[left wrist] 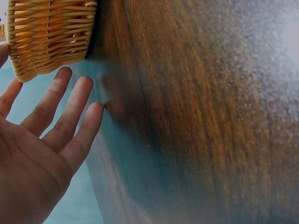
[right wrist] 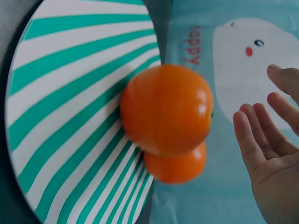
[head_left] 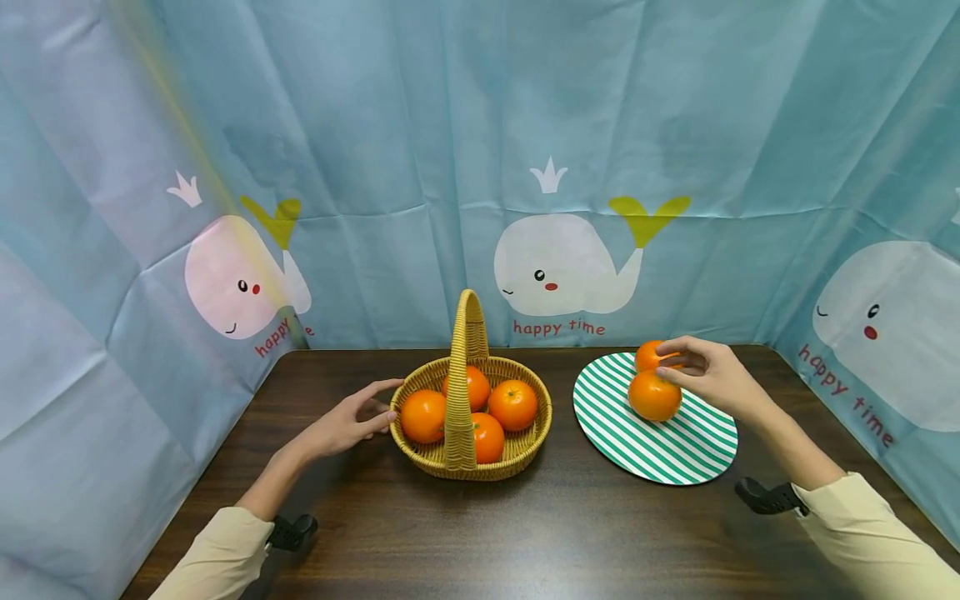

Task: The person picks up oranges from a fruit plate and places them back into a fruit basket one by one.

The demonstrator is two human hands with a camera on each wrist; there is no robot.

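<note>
A woven yellow basket (head_left: 491, 475) with a tall handle holds several oranges (head_left: 513, 405). My left hand (head_left: 347, 427) is at its left side, with the thumb and index fingertips right at the rim. In the left wrist view, the other fingers of the left hand (left wrist: 51, 126) are spread and nearly straight beside the wicker wall (left wrist: 51, 42). Two more oranges sit on a round green-and-white striped mat (head_left: 615, 433): a front orange (head_left: 655, 397) and a back orange (head_left: 648, 357). Over them hovers my right hand (head_left: 708, 375), fingers loosely bent, apart from the fruit in the right wrist view.
Dark brown wood makes up the tabletop (head_left: 525, 533). A light blue curtain (head_left: 375, 275) printed with whales stands behind it and along both sides. The basket's handle (head_left: 459, 375) arches well above the oranges.
</note>
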